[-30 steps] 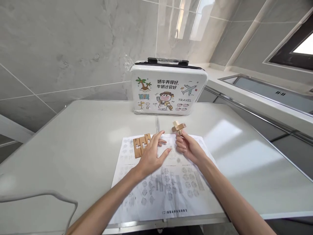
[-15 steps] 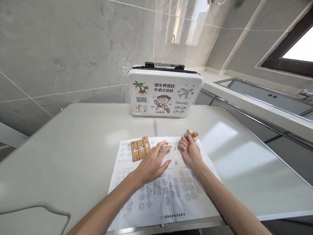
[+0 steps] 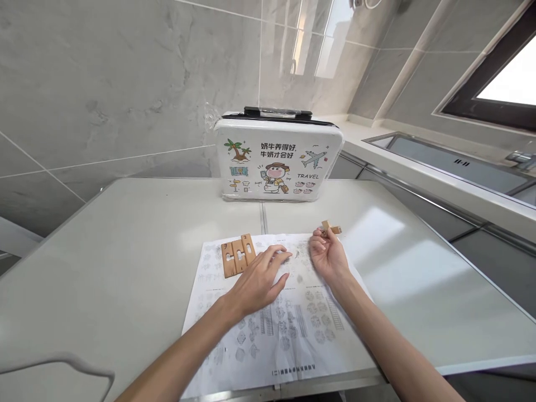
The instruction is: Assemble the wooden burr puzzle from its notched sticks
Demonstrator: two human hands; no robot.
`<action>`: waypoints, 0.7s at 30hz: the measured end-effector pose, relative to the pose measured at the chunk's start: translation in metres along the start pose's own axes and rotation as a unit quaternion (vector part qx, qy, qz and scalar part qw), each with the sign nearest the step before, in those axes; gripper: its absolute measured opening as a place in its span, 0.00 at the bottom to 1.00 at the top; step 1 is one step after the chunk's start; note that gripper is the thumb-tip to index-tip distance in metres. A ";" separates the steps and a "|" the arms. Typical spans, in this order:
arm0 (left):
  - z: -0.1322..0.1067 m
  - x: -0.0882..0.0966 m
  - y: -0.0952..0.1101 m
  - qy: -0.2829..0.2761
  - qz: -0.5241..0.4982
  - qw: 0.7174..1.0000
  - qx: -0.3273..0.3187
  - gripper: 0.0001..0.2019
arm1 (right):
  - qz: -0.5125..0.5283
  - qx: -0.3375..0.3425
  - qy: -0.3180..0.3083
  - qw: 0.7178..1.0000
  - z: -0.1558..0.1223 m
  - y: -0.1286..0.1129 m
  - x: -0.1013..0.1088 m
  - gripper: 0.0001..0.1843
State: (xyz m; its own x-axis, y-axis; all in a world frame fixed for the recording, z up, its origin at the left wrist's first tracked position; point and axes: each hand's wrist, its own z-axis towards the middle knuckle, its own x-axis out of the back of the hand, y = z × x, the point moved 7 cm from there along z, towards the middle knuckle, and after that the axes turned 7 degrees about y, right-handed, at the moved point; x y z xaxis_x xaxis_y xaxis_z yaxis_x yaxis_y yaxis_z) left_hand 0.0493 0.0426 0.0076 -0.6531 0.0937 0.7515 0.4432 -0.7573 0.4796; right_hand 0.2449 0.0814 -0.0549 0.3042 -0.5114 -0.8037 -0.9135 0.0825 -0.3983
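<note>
My left hand [image 3: 258,278] lies flat with fingers spread on a printed paper sheet [image 3: 276,318], just right of three notched wooden pieces [image 3: 238,255] lying side by side on the sheet's upper left. My right hand [image 3: 329,255] rests on the sheet's upper right, its fingers closed on a small assembled wooden puzzle cross [image 3: 329,229] that sticks up above the fingertips.
A white cartoon-printed case [image 3: 274,157] with a black handle stands upright at the back of the white table [image 3: 125,234], against the tiled wall. A counter with a recessed sink [image 3: 444,159] runs along the right. A grey cable [image 3: 62,363] loops at the lower left.
My right hand, with the wooden cross, has moved right and lowered toward the sheet's upper right corner. The left hand has stayed flat on the paper. The view has shifted slightly.
</note>
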 end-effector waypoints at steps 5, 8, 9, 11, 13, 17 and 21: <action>0.000 -0.001 0.000 -0.007 0.002 1.000 0.002 0.20 | 0.013 -0.010 -0.006 1.000 0.001 -0.008 -0.001 0.13; 0.000 -0.001 0.000 -0.005 -0.002 1.000 -0.002 0.20 | 0.006 -0.011 -0.013 1.000 0.003 -0.011 0.000 0.12; 0.000 -0.001 0.001 -0.004 -0.004 1.000 -0.003 0.20 | 0.002 -0.010 -0.016 1.000 0.003 -0.012 0.000 0.12; 0.000 0.000 0.001 -0.005 -0.005 1.000 -0.004 0.20 | -0.008 -0.009 -0.024 1.000 0.004 -0.013 0.000 0.13; 0.000 0.000 0.001 -0.006 -0.005 1.000 -0.003 0.20 | -0.018 -0.006 -0.031 0.999 0.004 -0.014 0.000 0.14; 0.000 0.000 0.001 -0.007 -0.008 1.000 -0.002 0.20 | -0.033 0.003 -0.036 0.999 0.003 -0.014 -0.001 0.13; 0.001 -0.001 0.001 -0.009 -0.003 1.000 -0.004 0.19 | -0.062 0.017 -0.045 0.997 -0.001 -0.011 -0.005 0.13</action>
State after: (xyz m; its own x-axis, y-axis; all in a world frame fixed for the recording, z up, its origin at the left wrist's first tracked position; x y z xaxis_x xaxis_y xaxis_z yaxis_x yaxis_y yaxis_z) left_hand 0.0508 0.0419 0.0080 -0.6453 0.1101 0.7559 0.4339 -0.7616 0.4813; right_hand 0.2530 0.0823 -0.0459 0.4388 -0.4403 -0.7833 -0.8581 0.0533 -0.5107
